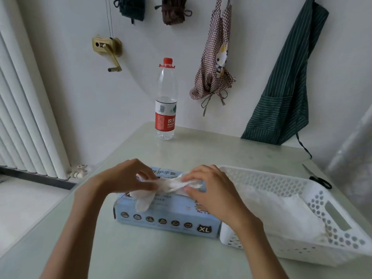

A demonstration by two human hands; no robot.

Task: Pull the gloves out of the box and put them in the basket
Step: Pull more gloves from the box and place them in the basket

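Note:
A light blue glove box [167, 220] marked XL lies on the table in front of me. A white glove [171, 186] stretches across its top, with a loose end hanging over the front at the left. My left hand [128, 178] pinches the glove at its left part. My right hand [209, 188] grips its right part above the box. A white perforated basket [322, 200] stands right beside the box, holding several white gloves [281, 214].
A clear water bottle [166, 101] with a red cap stands at the table's far side. Black scissors [320, 179] lie behind the basket at the right. Aprons hang on the wall behind. A white radiator stands on the left.

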